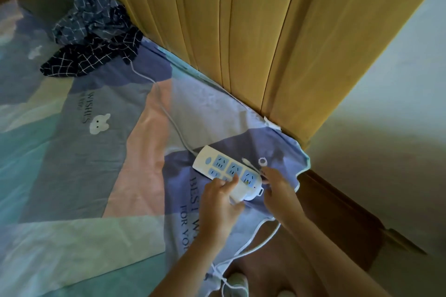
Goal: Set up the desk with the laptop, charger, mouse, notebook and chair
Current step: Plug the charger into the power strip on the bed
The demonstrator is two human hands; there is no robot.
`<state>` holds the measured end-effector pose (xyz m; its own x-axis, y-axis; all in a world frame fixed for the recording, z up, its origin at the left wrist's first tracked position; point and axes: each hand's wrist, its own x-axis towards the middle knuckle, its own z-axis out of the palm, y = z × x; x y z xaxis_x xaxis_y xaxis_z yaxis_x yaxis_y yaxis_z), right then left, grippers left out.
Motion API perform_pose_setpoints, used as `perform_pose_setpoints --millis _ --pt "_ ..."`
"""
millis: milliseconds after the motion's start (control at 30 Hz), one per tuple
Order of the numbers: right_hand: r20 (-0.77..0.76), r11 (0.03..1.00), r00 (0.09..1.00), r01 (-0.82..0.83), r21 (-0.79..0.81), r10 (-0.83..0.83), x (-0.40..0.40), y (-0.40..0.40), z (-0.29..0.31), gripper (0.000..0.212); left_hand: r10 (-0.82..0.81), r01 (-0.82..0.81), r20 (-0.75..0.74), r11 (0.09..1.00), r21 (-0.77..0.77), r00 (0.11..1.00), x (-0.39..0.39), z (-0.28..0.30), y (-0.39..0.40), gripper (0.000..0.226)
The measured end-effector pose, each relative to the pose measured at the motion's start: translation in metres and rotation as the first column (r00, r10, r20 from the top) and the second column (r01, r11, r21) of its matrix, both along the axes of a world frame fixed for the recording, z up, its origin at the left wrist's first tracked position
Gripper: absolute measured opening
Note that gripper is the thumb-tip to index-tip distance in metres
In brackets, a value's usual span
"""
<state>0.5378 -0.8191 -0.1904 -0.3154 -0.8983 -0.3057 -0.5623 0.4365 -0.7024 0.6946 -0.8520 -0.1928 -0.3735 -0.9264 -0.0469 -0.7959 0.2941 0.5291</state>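
Near edge: two bare forearms reach in from below over a bed. Left hand (220, 198) grips the near end of a white power strip (228, 172), fingers (233, 181) curled over its top face and closed on it, thumb side tucked under the edge. Right hand (277, 187) sits just right of the strip end, fingers (266, 171) loosely bent and partly spread; cannot tell whether they pinch anything. A thin white cable (251, 166) with a small plug tip lies between the right fingers and the strip's blue sockets, and a small white ring (262, 161) lies just beyond the right fingers. A thicker white cord (255, 243) loops below the wrists off the bed edge. Strip rests on a patterned bedsheet (96, 152) in blue, pink and teal blocks. The strip's own cord (166, 108) runs away from the left fingers toward a crumpled dark checked cloth (94, 38), well apart. Farthest: yellow padded headboard (265, 31) and pale wall (398, 103) to the right.
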Motion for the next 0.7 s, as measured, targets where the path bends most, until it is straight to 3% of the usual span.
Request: perform_pose_setpoints --millis 233,367,700 --pt "0.019 0.998 0.998 0.059 0.034 -0.06 -0.003 -0.006 -0.003 0.039 -0.092 0.096 0.029 0.977 -0.191 0.995 0.001 0.005 0.0 0.077" --pt "-0.006 1.0 1.0 0.024 0.016 -0.024 -0.003 -0.006 0.0 0.04 -0.132 0.14 0.049 0.967 -0.211 0.99 -0.001 0.009 0.0 0.088" --pt "-0.007 1.0 1.0 0.025 0.008 -0.025 0.0 -0.005 0.002 0.037 -0.252 0.249 0.025 0.926 -0.284 0.967 -0.001 0.008 -0.009 0.081"
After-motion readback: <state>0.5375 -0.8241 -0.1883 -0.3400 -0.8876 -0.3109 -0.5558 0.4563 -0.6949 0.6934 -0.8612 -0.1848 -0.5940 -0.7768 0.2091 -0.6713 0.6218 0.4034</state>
